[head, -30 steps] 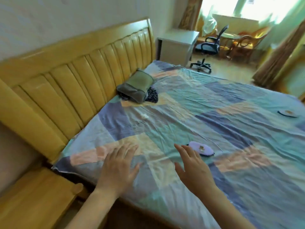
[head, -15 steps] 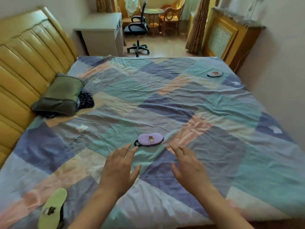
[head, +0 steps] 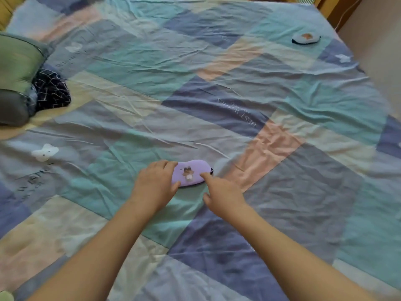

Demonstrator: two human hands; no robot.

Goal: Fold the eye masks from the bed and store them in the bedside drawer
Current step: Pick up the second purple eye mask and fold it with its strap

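A purple eye mask [head: 192, 172] with a small bear print lies flat in the middle of the patchwork bedspread [head: 217, 88]. My left hand [head: 155, 183] grips its left end, with fingers on its top edge and thumb at its lower edge. The index fingertip of my right hand [head: 222, 192] touches the mask's right end. A second, blue-grey eye mask [head: 306, 38] rests far away near the bed's far right corner. A sliver of a green eye mask [head: 5, 296] shows at the bottom left edge. The bedside drawer is out of view.
A green pillow [head: 15, 68] and a dark patterned cloth [head: 52, 90] lie at the left edge of the bed. A wall [head: 377, 40] borders the bed on the right. A wooden cabinet corner [head: 332, 7] shows at the top right.
Both hands have reached forward from above the near part of the bed to the purple mask. The left hand now grips it. The view has tilted down and closer.
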